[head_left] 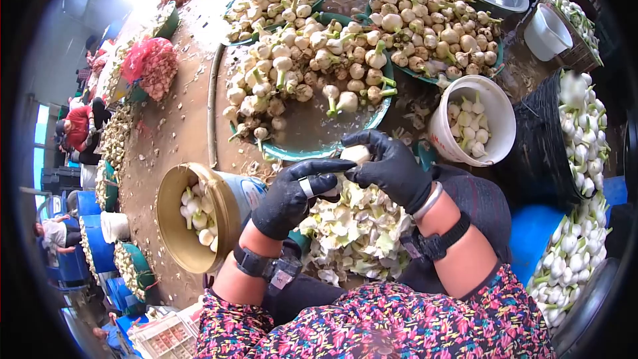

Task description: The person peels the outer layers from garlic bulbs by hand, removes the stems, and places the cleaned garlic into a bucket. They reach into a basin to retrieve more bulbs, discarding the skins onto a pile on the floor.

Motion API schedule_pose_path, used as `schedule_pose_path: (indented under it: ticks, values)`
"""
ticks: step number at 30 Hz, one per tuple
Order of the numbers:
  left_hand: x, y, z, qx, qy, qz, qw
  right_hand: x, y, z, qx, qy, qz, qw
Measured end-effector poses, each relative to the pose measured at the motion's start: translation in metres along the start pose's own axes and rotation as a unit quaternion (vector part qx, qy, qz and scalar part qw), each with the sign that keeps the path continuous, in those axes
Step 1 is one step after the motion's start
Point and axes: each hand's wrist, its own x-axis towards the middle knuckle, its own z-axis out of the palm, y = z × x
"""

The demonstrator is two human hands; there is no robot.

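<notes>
My right hand [393, 167], in a black glove, pinches a pale garlic bulb [355, 153] between thumb and fingers. Close beside it is my left hand [292, 193], also gloved, its fingers curled and its fingertips at the bulb's lower side. A shiny band [306, 187] circles one left finger; whether a tool sits inside that hand is hidden. Below both hands lies a heap of peeled garlic skins [359, 229]. Ahead, a green-rimmed tub [312, 154] holds many unpeeled garlic bulbs [286, 60].
At left, a tan bucket [167, 229] contains cleaned bulbs; a white bucket [444, 134] at right does too. Another tub of garlic [435, 23] stands behind. Cleaned bulbs [581, 133] fill a black container [541, 136] at far right. Other people [80, 126] sit at far left.
</notes>
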Motion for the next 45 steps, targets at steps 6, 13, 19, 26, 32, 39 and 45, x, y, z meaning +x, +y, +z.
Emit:
schedule_pose_path:
  ticks: [6,13,19,26,32,39,45]
  values:
    - [-0.023,-0.023,0.007,-0.071,0.098,0.111,0.986,0.006,0.019,0.015,-0.009,-0.055,-0.102,0.993]
    - [-0.016,-0.050,-0.020,0.173,0.128,0.212,0.953,-0.003,-0.003,0.015,0.054,0.054,0.063,0.995]
    - [-0.009,-0.039,-0.002,0.059,0.106,0.261,0.958,0.004,0.031,0.028,0.071,0.011,0.073,0.995]
    - [-0.001,-0.042,0.000,0.052,0.183,0.225,0.956,-0.001,0.037,0.036,-0.220,0.059,-0.242,0.943]
    - [-0.005,-0.038,-0.002,0.048,0.136,0.211,0.967,0.000,0.039,0.030,-0.040,0.057,-0.095,0.993]
    - [-0.007,-0.040,-0.004,-0.015,0.147,0.171,0.974,0.000,0.039,0.032,-0.045,0.083,-0.084,0.992]
    - [-0.005,-0.045,-0.006,0.036,0.168,0.176,0.969,0.002,0.049,0.036,-0.139,0.069,-0.134,0.979]
